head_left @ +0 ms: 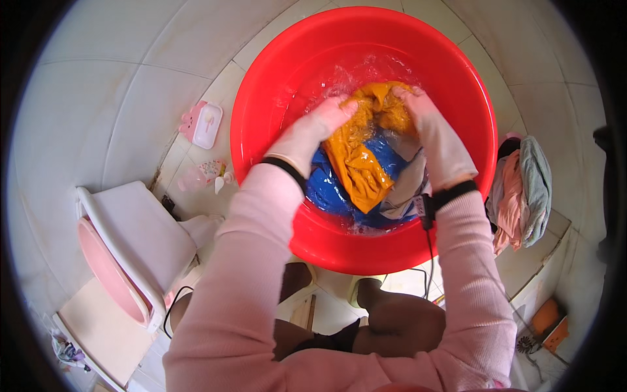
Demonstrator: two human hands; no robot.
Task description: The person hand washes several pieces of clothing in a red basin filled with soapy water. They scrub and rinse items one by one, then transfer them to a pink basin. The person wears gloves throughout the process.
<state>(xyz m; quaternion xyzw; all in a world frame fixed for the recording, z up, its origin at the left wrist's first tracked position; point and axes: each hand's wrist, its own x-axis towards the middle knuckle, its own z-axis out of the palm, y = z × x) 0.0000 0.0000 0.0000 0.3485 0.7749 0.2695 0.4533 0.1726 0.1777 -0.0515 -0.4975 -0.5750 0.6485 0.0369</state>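
Both hands wear pale pink-and-white rubber gloves and reach into a large red basin (261, 85) of water. My left hand (319, 124) is closed on the left side of a soaked orange garment (367, 176). On the other side, my right hand (431, 124) grips the same cloth, its fingers partly hidden by the folds. The garment arches between the hands, and its lower end drapes over wet blue fabric (328, 191). Beside the blue fabric lies a greyish cloth (406, 189), under my right wrist. Water splashes around the far side of the cloth.
Left of the basin are a pink-and-white soap dish (208, 125), a clear pump bottle (194, 178) and a white plastic piece (140, 228) with a pink basin (108, 268). Pink and grey-green clothes (532, 196) are piled at the right. A black cable (429, 261) hangs from my right wrist.
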